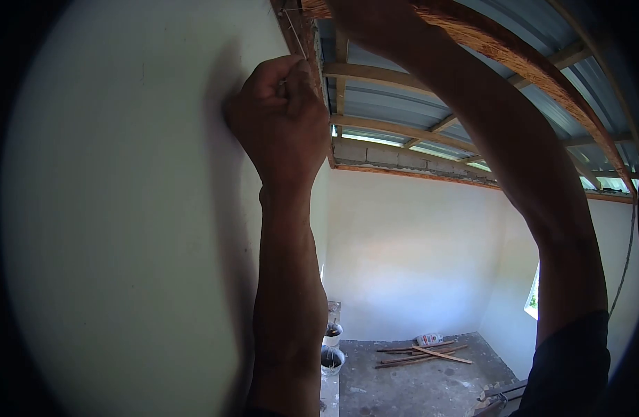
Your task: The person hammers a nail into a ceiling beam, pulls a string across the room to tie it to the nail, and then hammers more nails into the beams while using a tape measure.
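Note:
My left hand is raised beside the pale wall, its fingers closed in a pinch. A thin white string runs from the pinch up across the brown wooden strip at the top of the wall. High above, my right hand reaches in from the right, close to the wooden framing. The top edge of the view cuts off its fingers, so what they hold, if anything, is hidden.
Overhead are a reddish-brown beam, lighter battens and metal roof sheets. Far below, wood strips and a white bag lie on the concrete floor. Two buckets stand by the wall. A cord hangs at right.

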